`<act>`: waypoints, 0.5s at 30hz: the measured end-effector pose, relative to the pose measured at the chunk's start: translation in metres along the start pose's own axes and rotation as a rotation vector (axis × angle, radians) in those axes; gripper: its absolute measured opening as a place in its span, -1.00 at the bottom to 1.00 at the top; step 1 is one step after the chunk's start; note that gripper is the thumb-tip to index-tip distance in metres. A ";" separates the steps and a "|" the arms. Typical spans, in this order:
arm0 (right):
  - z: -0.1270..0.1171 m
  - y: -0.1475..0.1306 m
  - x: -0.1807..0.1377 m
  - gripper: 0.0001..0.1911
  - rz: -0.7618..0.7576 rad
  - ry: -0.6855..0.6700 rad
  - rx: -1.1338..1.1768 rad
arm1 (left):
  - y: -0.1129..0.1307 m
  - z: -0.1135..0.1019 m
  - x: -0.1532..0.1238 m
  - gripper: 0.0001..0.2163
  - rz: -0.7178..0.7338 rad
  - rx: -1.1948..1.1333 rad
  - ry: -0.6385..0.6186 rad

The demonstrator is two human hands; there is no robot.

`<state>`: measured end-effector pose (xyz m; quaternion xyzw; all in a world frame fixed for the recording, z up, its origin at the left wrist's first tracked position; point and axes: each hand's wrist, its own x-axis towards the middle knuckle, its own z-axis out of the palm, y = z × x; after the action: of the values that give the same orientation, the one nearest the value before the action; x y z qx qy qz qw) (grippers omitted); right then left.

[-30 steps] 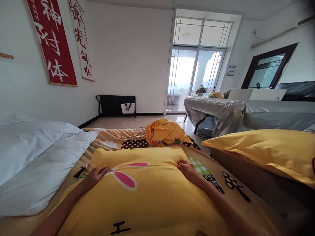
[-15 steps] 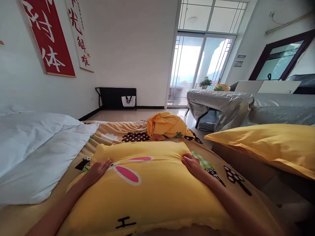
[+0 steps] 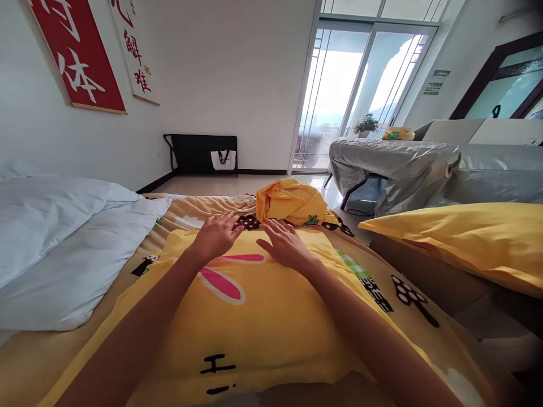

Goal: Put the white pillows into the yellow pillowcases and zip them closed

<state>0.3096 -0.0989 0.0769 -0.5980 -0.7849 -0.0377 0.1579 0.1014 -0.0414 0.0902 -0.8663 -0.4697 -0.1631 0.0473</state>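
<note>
A yellow pillow with pink rabbit ears and black lettering lies flat in front of me on a patterned tan bedspread. My left hand is open over the pillow's far part, fingers stretched away from me. Beside it, my right hand is also open, palm down, its fingers pointing at the far edge. Neither hand grips anything; whether the palms touch the cloth I cannot tell. Just past the fingertips sits a bundled orange-yellow cloth with a green and red print.
White pillows lie at the left. Another yellow pillow rests at the right on what looks like a cardboard box. Beyond the bed stand a plastic-covered table and a folded black panel with a white bag.
Both hands have let go of the pillow's side edges and come inward and away from me, close together. The pillow now lies flatter, and the view has tipped down slightly.
</note>
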 end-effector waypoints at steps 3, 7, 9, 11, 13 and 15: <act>0.040 0.006 0.001 -0.47 0.051 -0.132 0.078 | -0.023 0.051 -0.013 -0.52 -0.148 -0.009 -0.141; 0.055 0.019 -0.004 -0.45 0.035 -0.052 0.098 | -0.047 0.075 -0.030 -0.50 -0.195 -0.097 -0.116; 0.045 0.031 -0.006 -0.44 0.000 -0.063 0.100 | -0.059 0.067 -0.033 -0.45 -0.143 -0.179 -0.142; 0.034 0.054 -0.013 -0.44 -0.001 -0.072 0.093 | -0.079 0.059 -0.039 -0.42 -0.084 -0.245 -0.180; 0.032 0.086 -0.026 -0.42 0.070 -0.065 0.117 | -0.106 0.059 -0.052 -0.41 -0.096 -0.280 -0.168; 0.043 0.117 -0.045 -0.40 0.183 -0.032 0.197 | -0.131 0.068 -0.069 -0.39 -0.181 -0.313 -0.089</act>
<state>0.4226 -0.0968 0.0081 -0.6492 -0.7293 0.0636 0.2063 -0.0256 -0.0077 -0.0058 -0.8237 -0.5162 -0.1993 -0.1238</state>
